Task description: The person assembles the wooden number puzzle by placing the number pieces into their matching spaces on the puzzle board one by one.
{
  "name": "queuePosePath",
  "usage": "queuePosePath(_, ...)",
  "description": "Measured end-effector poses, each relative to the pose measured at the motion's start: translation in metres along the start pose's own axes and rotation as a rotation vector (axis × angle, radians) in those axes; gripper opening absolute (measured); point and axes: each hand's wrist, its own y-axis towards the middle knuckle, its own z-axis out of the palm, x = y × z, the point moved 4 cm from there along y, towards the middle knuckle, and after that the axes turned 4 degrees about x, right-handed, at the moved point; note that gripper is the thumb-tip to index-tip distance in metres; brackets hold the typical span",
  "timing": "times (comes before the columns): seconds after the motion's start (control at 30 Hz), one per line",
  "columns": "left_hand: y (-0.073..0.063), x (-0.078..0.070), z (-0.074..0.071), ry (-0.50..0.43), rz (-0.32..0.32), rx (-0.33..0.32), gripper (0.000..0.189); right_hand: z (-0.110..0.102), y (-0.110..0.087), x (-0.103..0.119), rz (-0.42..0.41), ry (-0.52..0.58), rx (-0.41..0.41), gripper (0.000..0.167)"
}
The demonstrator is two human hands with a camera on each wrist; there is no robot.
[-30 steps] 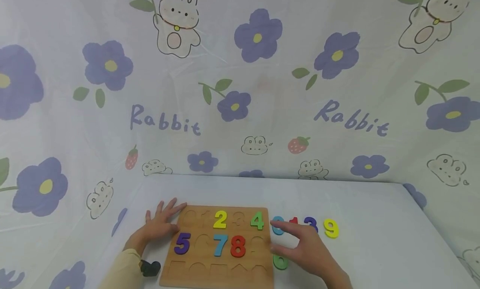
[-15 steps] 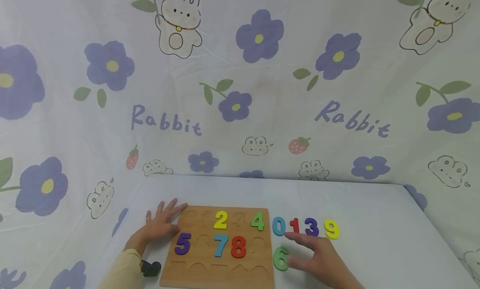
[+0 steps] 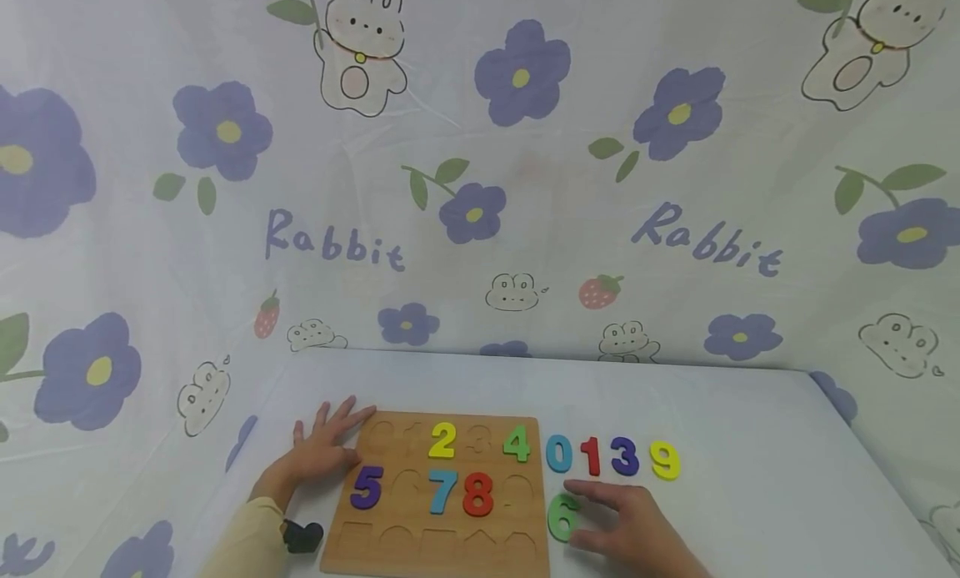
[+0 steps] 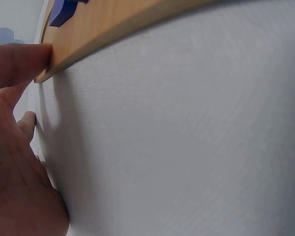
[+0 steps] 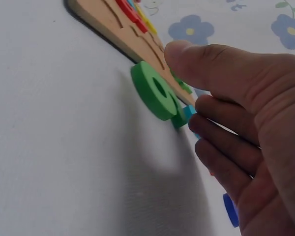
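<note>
A wooden number puzzle board [image 3: 435, 553] lies on the white table. My left hand [image 3: 322, 453] rests at its left edge with fingers spread, and the thumb touches the board's edge in the left wrist view. Over the green number 6 [image 3: 560, 520], just right of the board, is my right hand [image 3: 630, 520]. Its thumb and index finger stand apart near the 6, partly covering it in the head view. In the right wrist view the 6 [image 5: 152, 93] lies flat on the table, and the thumb [image 5: 196, 61] looks apart from it. Nothing is held in either hand.
Right of the board, a blue 0 [image 3: 558, 454], red 1 [image 3: 591, 456], purple 3 [image 3: 624, 456] and yellow 9 [image 3: 664, 460] lie in a row. Several numbers, such as the yellow 2 [image 3: 442, 440], sit on the board. A patterned curtain [image 3: 540, 186] hangs behind.
My right hand has moved right and down, off the blue 0, red 1 and purple 3, then slightly back left to the green 6. My left hand has stayed in place.
</note>
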Motion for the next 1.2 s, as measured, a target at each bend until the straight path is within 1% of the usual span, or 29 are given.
queuePosePath(0.1, 0.0, 0.0, 0.0, 0.001, -0.006, 0.001, 0.083, 0.004, 0.002, -0.004, 0.003, -0.022, -0.01, 0.065)
queuePosePath(0.23, 0.002, 0.004, 0.002, 0.03, -0.01, -0.004, 0.082, 0.007, 0.003, -0.005, -0.029, -0.053, -0.023, 0.063)
queuePosePath(0.33, -0.001, -0.001, -0.001, 0.022, -0.015, 0.011, 0.083, 0.008, 0.003, -0.003, -0.06, -0.074, -0.027, 0.061)
queuePosePath(0.47, -0.006, -0.008, -0.004, 0.001, -0.002, 0.012, 0.082, 0.009, 0.003, 0.0, -0.061, -0.096, -0.028, 0.06)
queuePosePath(0.57, -0.005, -0.005, -0.002, 0.004, 0.013, -0.008, 0.08, 0.01, 0.003, -0.001, -0.049, -0.102, -0.025, 0.059)
queuePosePath(0.67, -0.004, -0.005, -0.001, 0.012, -0.005, 0.006, 0.081, 0.011, 0.003, -0.001, -0.044, -0.108, -0.021, 0.059)
queuePosePath(0.8, -0.004, -0.009, -0.002, 0.032, -0.041, 0.034, 0.083, 0.012, 0.004, -0.001, -0.043, -0.123, -0.028, 0.058)
queuePosePath(0.9, -0.002, -0.005, -0.001, 0.03, -0.031, 0.024, 0.083, 0.011, 0.004, -0.002, -0.038, -0.125, -0.044, 0.056)
queuePosePath(0.97, 0.0, -0.001, 0.0, 0.016, -0.013, 0.009, 0.083, 0.01, 0.005, -0.002, -0.036, -0.12, -0.053, 0.055)
queuePosePath(1.1, 0.001, 0.002, 0.001, 0.0, 0.006, -0.001, 0.082, 0.005, 0.004, 0.002, -0.048, -0.114, -0.083, 0.052)
queuePosePath(1.2, -0.003, -0.004, -0.002, -0.008, -0.004, 0.015, 0.083, 0.0, 0.004, 0.011, -0.081, -0.134, -0.116, 0.05)
